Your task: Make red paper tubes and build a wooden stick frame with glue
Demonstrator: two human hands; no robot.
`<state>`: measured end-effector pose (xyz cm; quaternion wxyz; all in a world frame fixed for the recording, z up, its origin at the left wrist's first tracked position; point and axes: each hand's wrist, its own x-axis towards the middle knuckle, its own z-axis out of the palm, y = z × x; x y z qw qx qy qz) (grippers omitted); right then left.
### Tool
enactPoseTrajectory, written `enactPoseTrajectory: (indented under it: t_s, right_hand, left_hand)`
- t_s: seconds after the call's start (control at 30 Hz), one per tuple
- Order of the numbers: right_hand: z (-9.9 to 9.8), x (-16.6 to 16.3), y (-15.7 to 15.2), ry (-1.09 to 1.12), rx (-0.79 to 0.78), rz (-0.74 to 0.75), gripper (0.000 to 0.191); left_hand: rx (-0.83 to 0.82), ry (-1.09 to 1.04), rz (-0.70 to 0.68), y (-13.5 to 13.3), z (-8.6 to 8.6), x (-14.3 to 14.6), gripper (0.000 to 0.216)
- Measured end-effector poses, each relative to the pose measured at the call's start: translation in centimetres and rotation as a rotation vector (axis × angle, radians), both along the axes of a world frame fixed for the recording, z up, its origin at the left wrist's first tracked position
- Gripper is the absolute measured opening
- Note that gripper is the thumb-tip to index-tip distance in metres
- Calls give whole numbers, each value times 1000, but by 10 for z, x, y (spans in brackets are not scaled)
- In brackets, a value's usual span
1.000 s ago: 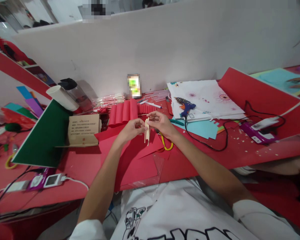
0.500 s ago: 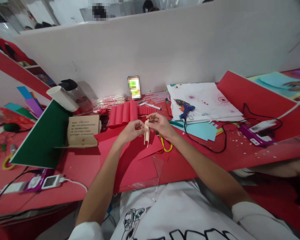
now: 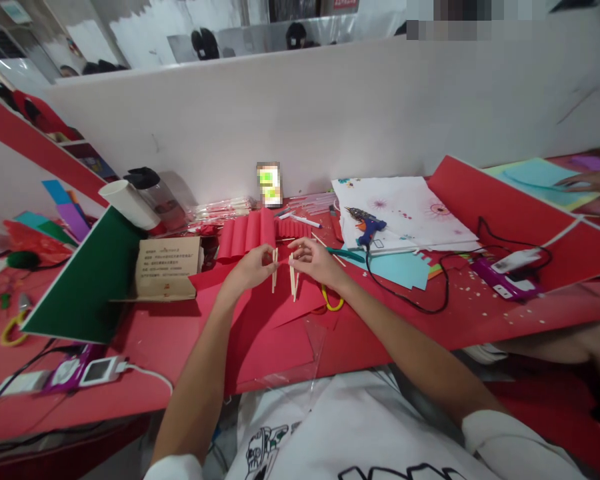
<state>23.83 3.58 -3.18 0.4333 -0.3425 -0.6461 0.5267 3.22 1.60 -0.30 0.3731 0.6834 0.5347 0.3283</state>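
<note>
My left hand [image 3: 253, 265] pinches one or two thin wooden sticks [image 3: 275, 269] that hang upright from its fingertips. A little to the right, my right hand [image 3: 316, 259] pinches a small bundle of the same sticks [image 3: 293, 277], also upright. Both hands hover just above loose red paper sheets [image 3: 267, 327] on the red table [image 3: 150, 333]. A pleated red paper fan piece [image 3: 247, 233] lies just behind them. Yellow-handled scissors [image 3: 331, 301] lie under my right wrist.
A cardboard box [image 3: 166, 267] and a green board [image 3: 87, 277] sit to the left, with a white cup [image 3: 127, 203] behind. A blue glue gun [image 3: 365, 223] with a black cord rests on white patterned paper [image 3: 410, 203]. Another person's hand [image 3: 587, 180] shows far right.
The stick bundle held between both hands has split: my left hand drew one or two sticks away to the left while my right kept the rest. The camera tilted slightly.
</note>
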Motion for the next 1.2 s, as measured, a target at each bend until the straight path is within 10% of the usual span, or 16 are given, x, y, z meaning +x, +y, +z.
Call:
enactPoseTrajectory:
  t_s: [0.17,0.43,0.73,1.2]
  right_hand:
    - [-7,-13,-11,-210,106,63,29]
    - [11,11,-7,-737,598,-161,28]
    - [24,65,9,-1259,401,-269,65]
    - [16,54,7,-1364,461,-228,52]
  left_hand:
    - [96,376,100,-2,2,-9,4]
    - [291,263,229,-1,15,-10,17]
    - [289,-60,256,2,13,-9,16]
    - [47,-355,94,-3,15,3,20]
